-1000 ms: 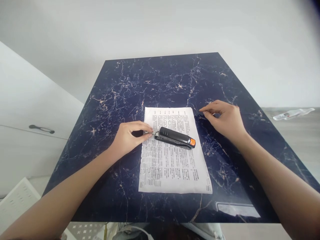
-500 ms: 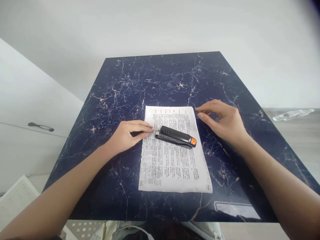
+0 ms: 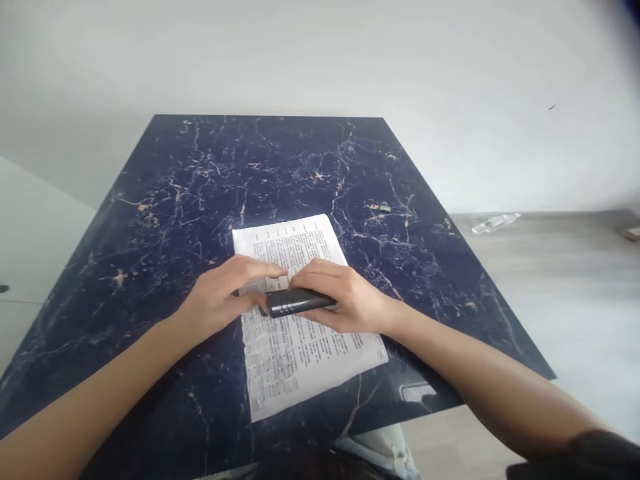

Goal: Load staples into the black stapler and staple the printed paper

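Note:
A black stapler (image 3: 287,302) lies crosswise over a printed sheet of paper (image 3: 320,360) on the dark marbled table. My right hand (image 3: 345,293) is closed around the stapler's right part and hides that end. My left hand (image 3: 225,293) is at the stapler's left end, fingers stretched out above it and thumb at its tip. Between that thumb and the fingers there is a gap. Both hands cover part of the paper.
The dark blue marbled table (image 3: 240,147) stands against a white wall. A small object (image 3: 384,208) lies on it, right of the paper's top. A clear plastic item (image 3: 495,223) is on the floor to the right. A pale rectangle (image 3: 417,392) shows near the front edge.
My right hand has moved left from beside the paper and taken hold of the stapler. My left thumb and fingers have parted from their pinch at its metal end. The view has shifted and the paper looks turned.

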{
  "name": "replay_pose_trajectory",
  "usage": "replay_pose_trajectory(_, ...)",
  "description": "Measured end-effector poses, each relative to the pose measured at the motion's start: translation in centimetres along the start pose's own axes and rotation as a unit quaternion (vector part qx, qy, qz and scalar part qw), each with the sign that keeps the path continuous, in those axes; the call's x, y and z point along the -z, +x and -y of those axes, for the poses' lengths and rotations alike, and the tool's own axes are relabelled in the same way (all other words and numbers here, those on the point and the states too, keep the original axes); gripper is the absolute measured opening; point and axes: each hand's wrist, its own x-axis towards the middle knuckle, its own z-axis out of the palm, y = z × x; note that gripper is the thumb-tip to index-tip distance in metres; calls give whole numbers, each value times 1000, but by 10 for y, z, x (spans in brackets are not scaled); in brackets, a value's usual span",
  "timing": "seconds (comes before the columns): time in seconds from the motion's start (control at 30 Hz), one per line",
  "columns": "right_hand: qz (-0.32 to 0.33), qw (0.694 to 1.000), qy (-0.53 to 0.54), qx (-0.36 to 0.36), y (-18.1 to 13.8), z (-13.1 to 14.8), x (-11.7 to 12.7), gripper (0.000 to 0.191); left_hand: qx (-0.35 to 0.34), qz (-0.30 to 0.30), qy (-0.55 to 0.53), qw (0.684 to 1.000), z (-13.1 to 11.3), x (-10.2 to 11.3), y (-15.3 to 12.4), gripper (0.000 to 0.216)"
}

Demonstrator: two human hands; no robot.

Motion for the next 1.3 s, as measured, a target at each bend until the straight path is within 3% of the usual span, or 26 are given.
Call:
replay_pose_trajectory(0.13,38,999,-29,19,-2,1,-3,16,-43,34,36,998,-1,1,3,32)
replay_pose_trajectory(0.2,16,999,-27,4,-4,0,2,14,-45,39,77,995,-2,1,3,37)
replay_pose_trajectory(0.3,-77,991,-70,-88,-10,-6,26,14,-13,39,160,986,-3,-6,0,54)
replay_pose_trajectory(0.4,-130,959,-162,-191,-21,-18,61,20,20,125,214,969,1,-15,-7,79)
replay_pose_trajectory(0.5,-110,931,-224,-266,-31,-27,91,20,24,184,243,952,12,-9,-10,77)
replay_pose_trajectory(0.63,-25,923,-232,-305,-37,-28,110,19,50,183,282,940,30,20,-10,64)
replay_pose_trajectory(0.73,51,935,-196,-290,-35,-22,111,14,43,136,286,948,31,27,-12,54)
replay_pose_trajectory(0.83,101,953,-129,-254,-32,-13,106,11,-10,112,265,958,13,7,-14,47)
replay_pose_trajectory(1.0,158,957,-67,-234,-25,1,93,19,-84,179,219,955,-13,-30,-16,65)
replay_pose_trajectory(1.1,172,955,-61,-233,-22,6,86,21,-86,208,183,957,-11,-32,-20,85)
replay_pose_trajectory(1.2,170,953,-60,-243,-18,10,77,20,-92,217,153,960,-6,-32,-25,89)
replay_pose_trajectory(1.3,116,952,-81,-273,-16,15,62,34,-78,224,138,962,-6,-35,-27,87)
